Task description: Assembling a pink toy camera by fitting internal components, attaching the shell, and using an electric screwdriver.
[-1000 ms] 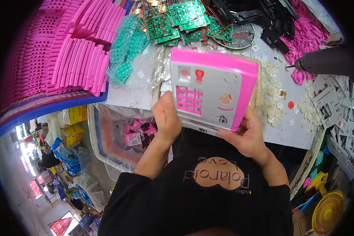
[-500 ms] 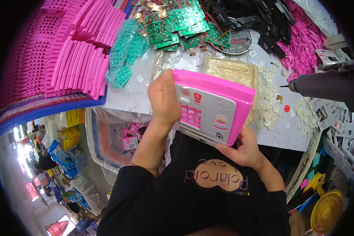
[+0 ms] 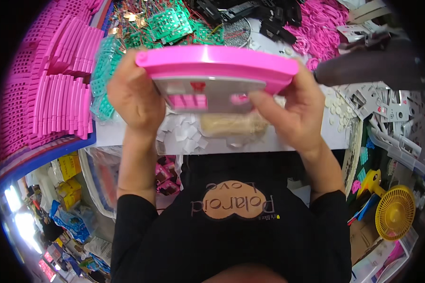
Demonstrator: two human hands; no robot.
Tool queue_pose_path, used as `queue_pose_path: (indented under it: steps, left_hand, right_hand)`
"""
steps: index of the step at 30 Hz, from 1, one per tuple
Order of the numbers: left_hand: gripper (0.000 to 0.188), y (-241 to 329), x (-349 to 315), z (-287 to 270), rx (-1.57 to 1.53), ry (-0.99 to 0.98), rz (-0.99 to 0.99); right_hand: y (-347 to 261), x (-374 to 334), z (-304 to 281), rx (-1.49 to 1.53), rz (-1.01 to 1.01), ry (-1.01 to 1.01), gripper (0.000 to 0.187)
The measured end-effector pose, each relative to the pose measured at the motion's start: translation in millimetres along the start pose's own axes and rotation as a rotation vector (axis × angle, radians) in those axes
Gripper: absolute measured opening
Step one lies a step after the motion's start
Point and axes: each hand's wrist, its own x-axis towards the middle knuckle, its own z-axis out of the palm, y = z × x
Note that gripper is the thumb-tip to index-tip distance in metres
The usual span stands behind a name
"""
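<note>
Both hands hold one pink toy (image 3: 217, 63) above the white table (image 3: 127, 134), tilted so that its pink rim faces the camera and its grey face (image 3: 208, 92) points down toward the person. The left hand (image 3: 134, 96) is closed on the toy's left end, fingers wrapped behind the rim. The right hand (image 3: 293, 106) is closed on the right end, with its thumb pressed against the grey face near a small pink button (image 3: 239, 99). A pink keypad (image 3: 188, 100) and a red mark sit on the same face.

Below the toy, on the table edge, lie a tan pad (image 3: 233, 125) and loose white squares (image 3: 182, 134) (too blurred to identify further).

Surroundings:
- Left: stacked pink strips (image 3: 56, 101) in rows on the table.
- Behind the toy: green circuit boards (image 3: 174, 23) with wires, and teal parts (image 3: 101, 80) just beside the left hand.
- Upper right: black parts (image 3: 269, 19) and pink loops (image 3: 318, 26).
- Right: a dark tool (image 3: 368, 68) lying across the table, with grey parts (image 3: 394, 113) near it.
- Lower right: a yellow fan (image 3: 394, 212), well apart from the hands.
</note>
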Motion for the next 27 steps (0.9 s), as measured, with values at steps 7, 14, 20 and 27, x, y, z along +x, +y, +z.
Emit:
queue_pose_path:
  steps: [7, 14, 20, 27]
  left_hand:
    - [0.039, -9, -2, -3, 0.042, -0.522, 0.257]
    - [0.035, -26, -88, 5, 0.113, -0.665, 0.139]
    - [0.035, -24, -86, 3, 0.179, -0.762, 0.169]
    - [0.058, -8, -62, 33, 0.314, -0.843, 0.139]
  right_hand:
    - [38, -9, -49, -0.777, -0.436, -0.082, 0.027]
    - [69, -57, -41, -0.779, -0.243, -0.316, 0.036]
    - [68, -51, -47, -0.786, -0.197, -0.448, 0.046]
    - [51, -53, -42, -0.892, -0.077, -0.556, 0.053]
